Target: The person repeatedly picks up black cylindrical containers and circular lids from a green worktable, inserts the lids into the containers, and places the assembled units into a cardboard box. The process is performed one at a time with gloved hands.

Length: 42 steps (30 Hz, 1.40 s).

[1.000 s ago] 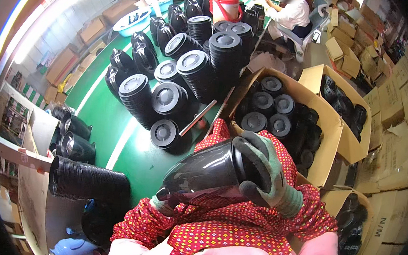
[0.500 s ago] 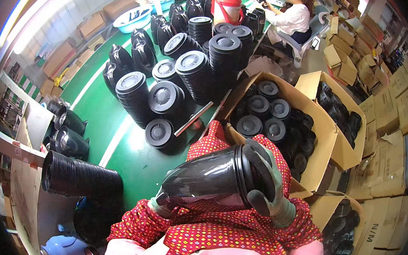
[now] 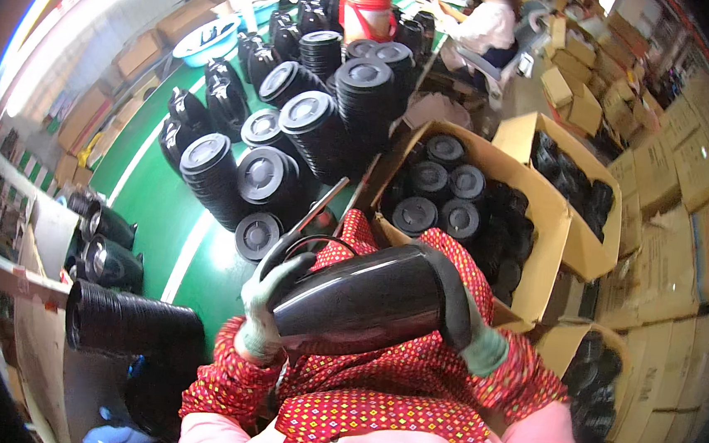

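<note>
"What are you seeing, going from the left?"

"I'm seeing stacked round black lids standing on the green table, then the gloved left hand, thumb and fingers spread partway, gripping one end of a glossy black jug housing."

"Where is the housing sitting?"

"It's lying sideways in the air between both hands, in front of the red patterned apron, near the closest stretch of the table's right edge."

"And the right hand?"

"I'm seeing the gloved right hand cupping the other end, fingers curving around it; its thumb I'm not making out. Past it, a carton is standing."

"How are you expecting it to handle?"

"I'm guessing light, stiff, slippery, easily scratched. I'm favouring both ends, sparing the polished belly."
</note>
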Tool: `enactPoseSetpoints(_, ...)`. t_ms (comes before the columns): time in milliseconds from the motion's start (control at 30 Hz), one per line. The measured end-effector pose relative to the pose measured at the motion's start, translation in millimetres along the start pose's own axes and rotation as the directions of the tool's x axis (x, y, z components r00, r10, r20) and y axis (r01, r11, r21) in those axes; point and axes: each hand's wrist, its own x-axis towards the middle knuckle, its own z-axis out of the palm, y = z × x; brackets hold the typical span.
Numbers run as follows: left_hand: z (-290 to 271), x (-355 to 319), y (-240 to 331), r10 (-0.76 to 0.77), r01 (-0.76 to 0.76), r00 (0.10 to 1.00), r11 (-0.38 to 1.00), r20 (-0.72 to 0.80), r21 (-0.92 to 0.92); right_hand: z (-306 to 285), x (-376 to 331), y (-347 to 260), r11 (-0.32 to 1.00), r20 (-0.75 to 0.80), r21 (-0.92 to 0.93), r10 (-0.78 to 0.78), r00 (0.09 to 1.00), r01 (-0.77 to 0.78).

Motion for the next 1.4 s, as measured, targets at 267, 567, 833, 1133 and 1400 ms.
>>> enactPoseSetpoints(267, -0.7, -26.6, -27.0, -0.615, 0.576, 0.726, 0.302, 0.306, -0.760, -32.7, -7.1, -32.0, 0.705, 0.384, -0.536, -0.286, 0.878, 0.464)
enactPoseSetpoints(567, -27.1, 44.1, 49.2, 0.210, -0.224, 0.952, 0.974, 0.223, 0.040, -15.2, 4.0, 22.1, 0.915, 0.145, 0.329, 0.195, 0.970, -0.234)
enactPoseSetpoints(833, 8.9, -35.9, -34.2, -0.514, 0.640, 0.757, 0.455, 0.404, -0.619, 11.3, -9.1, 9.3, 0.752, 0.201, -0.115, -0.623, 0.756, 0.650)
enactPoseSetpoints(1133, -23.1, 50.0, 26.0, 0.337, -0.390, 0.779, 0.921, 0.528, -0.013, -15.1, -6.8, 38.5, 0.746, 0.159, 0.395, 0.520, 0.839, -0.537)
enactPoseSetpoints(1400, 44.3, -81.7, -75.5, -0.555, 0.794, 0.598, 0.312, 0.578, -0.522, -5.7, -25.2, 16.9, 0.612, 0.303, -0.359, -0.638, 0.708, 0.705)
